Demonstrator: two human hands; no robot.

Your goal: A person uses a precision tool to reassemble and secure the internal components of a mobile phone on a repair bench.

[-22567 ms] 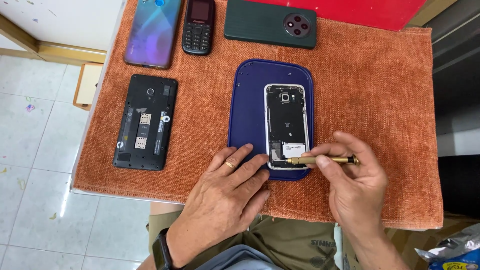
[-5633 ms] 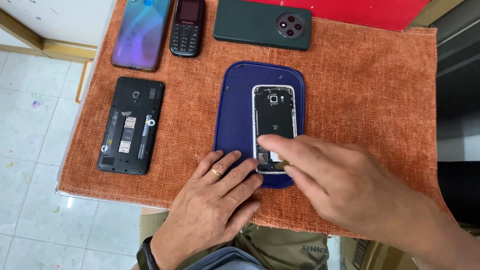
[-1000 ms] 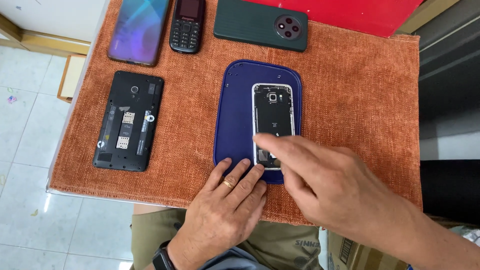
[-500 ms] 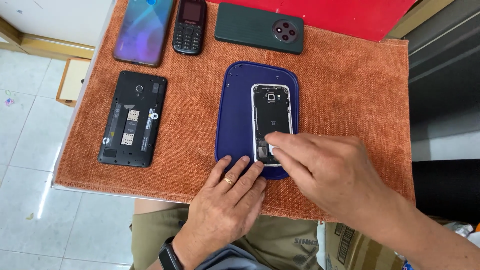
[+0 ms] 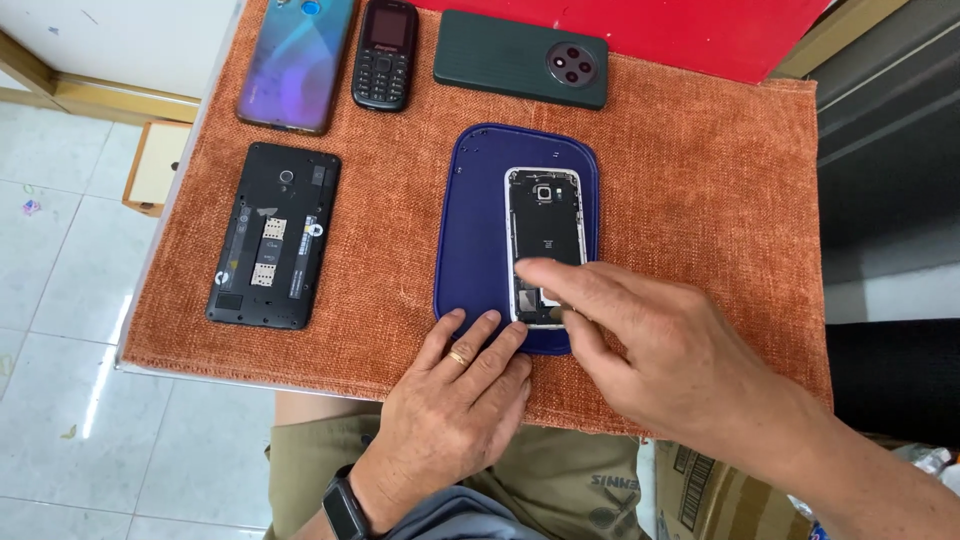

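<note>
An opened smartphone (image 5: pixel 545 225) with its back cover off lies on a dark blue mat (image 5: pixel 475 240). My left hand (image 5: pixel 455 400) rests flat with its fingers spread on the mat's near edge, beside the phone's lower left corner. My right hand (image 5: pixel 660 355) reaches in from the right, its index finger stretched over the phone's lower part and its thumb pressing near the bottom edge. Whether something small is pinched there, I cannot tell.
Everything lies on an orange cloth (image 5: pixel 700 200) over a small table. A black phone without its back (image 5: pixel 272 235) lies at the left. At the far edge lie a blue-purple smartphone (image 5: pixel 295 60), a small keypad phone (image 5: pixel 385 52) and a dark green phone (image 5: pixel 520 58).
My right hand has shifted slightly, its index finger now stretched leftward across the phone's lower part. My left hand stays at the mat's near edge. The view has moved a little.
</note>
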